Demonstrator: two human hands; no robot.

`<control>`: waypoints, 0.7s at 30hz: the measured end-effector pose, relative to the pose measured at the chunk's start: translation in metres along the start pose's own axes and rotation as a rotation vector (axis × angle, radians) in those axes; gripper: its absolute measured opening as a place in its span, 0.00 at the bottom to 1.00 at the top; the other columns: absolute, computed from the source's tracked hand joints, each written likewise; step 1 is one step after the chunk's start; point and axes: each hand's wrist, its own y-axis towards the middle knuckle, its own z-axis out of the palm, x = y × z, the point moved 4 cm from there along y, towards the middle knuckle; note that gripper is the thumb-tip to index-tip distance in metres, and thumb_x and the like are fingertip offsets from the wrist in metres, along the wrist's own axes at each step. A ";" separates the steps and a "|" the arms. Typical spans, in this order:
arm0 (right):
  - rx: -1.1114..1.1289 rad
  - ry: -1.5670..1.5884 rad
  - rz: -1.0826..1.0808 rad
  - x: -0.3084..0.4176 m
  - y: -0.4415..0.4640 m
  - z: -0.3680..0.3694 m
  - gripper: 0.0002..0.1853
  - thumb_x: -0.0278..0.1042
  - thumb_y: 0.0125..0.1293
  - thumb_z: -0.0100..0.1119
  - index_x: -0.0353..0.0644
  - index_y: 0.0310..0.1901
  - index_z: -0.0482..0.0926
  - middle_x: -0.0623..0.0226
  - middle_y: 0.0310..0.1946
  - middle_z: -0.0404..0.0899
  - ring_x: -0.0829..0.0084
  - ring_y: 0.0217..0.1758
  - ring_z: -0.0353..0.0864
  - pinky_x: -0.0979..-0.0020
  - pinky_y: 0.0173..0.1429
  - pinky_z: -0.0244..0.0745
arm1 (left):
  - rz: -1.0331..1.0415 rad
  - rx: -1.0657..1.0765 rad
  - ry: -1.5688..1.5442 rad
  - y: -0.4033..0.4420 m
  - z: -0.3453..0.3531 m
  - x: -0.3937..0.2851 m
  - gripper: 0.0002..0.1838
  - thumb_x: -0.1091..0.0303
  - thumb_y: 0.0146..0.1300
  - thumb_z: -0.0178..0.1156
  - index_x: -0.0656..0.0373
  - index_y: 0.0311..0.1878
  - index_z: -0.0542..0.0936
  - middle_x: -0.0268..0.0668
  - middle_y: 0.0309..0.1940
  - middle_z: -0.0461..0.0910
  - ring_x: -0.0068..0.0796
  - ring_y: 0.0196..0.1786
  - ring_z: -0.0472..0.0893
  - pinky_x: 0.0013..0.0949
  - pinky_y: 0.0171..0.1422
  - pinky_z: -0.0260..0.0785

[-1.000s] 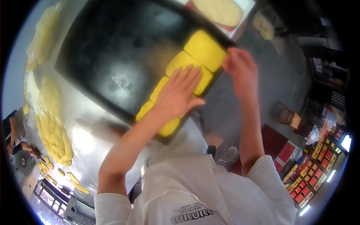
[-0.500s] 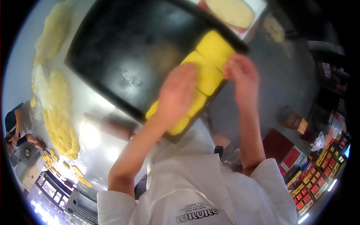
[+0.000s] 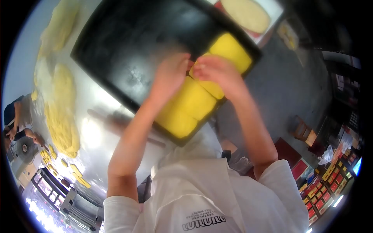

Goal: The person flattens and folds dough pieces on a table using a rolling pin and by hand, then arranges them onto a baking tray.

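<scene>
A black baking tray (image 3: 128,50) lies in front of me, with yellow flat dough pieces lined along its right side. Two of them, a near dough piece (image 3: 176,119) and the dough piece beside it (image 3: 196,97), lie side by side. Farther up, a dough piece (image 3: 231,50) sits by the tray's far corner. Between these, my right hand (image 3: 217,72) is closed, its bent fingers gripping the inner edge of a partly covered dough piece (image 3: 210,87). My left hand (image 3: 173,73) is also closed, fingertips pinched at that edge, close to the right ones.
Left of the tray, a floury metal table (image 3: 97,128) holds a long mass of yellow dough (image 3: 62,116), a rolling pin (image 3: 112,124) and small dough pieces (image 3: 79,178). A round pale slab (image 3: 248,15) sits beyond the tray. Another person (image 3: 19,120) works at far left.
Both hands have moved to the inner edge of the dough row; the right hand came left from the tray's outer edge, the left moved up and left. The near dough pieces are uncovered now.
</scene>
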 end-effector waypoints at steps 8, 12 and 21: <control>0.020 0.036 -0.018 0.012 -0.008 0.004 0.22 0.36 0.76 0.62 0.29 0.63 0.76 0.51 0.54 0.86 0.63 0.56 0.89 0.66 0.62 0.83 | 0.026 -0.060 0.097 -0.007 -0.011 0.003 0.18 0.69 0.79 0.54 0.69 0.65 0.79 0.46 0.53 0.89 0.36 0.56 0.88 0.34 0.64 0.77; 0.059 0.088 0.067 0.004 -0.026 0.006 0.19 0.37 0.78 0.61 0.30 0.61 0.79 0.52 0.53 0.87 0.63 0.57 0.89 0.66 0.63 0.83 | 0.122 -0.172 0.164 -0.050 -0.030 0.004 0.17 0.71 0.79 0.55 0.67 0.64 0.81 0.46 0.53 0.89 0.37 0.56 0.88 0.35 0.65 0.76; 0.189 0.066 0.227 -0.044 -0.036 0.054 0.19 0.34 0.77 0.60 0.30 0.62 0.80 0.53 0.54 0.86 0.63 0.56 0.89 0.65 0.63 0.83 | 0.030 -0.318 0.091 -0.135 -0.038 0.027 0.15 0.78 0.78 0.57 0.67 0.64 0.81 0.46 0.53 0.89 0.33 0.57 0.87 0.33 0.63 0.77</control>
